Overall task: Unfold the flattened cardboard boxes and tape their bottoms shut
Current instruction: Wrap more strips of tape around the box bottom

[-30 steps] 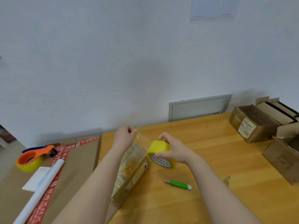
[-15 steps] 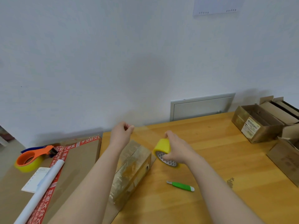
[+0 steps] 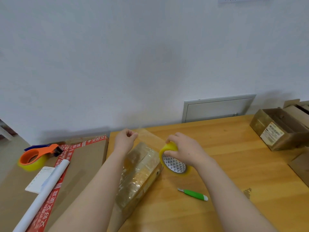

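Observation:
A small cardboard box [image 3: 140, 171], wrapped in shiny clear tape, lies on the wooden table [image 3: 234, 164] between my forearms. My right hand [image 3: 185, 149] grips a yellow tape roll [image 3: 173, 163] just right of the box's far end. My left hand [image 3: 125, 139] pinches the free end of the tape. A clear tape strip [image 3: 150, 136] stretches between the two hands above the far end of the box.
A green utility knife [image 3: 194, 194] lies on the table right of the box. On the left, a large flat carton [image 3: 83, 164] carries an orange tape dispenser [image 3: 35, 156], a white paper roll [image 3: 43, 195] and a label sheet [image 3: 40, 180]. Open brown boxes [image 3: 280, 129] stand at the far right.
The roll in my right hand has drawn away from my left hand, so the clear strip between them is longer. The view has tilted down slightly.

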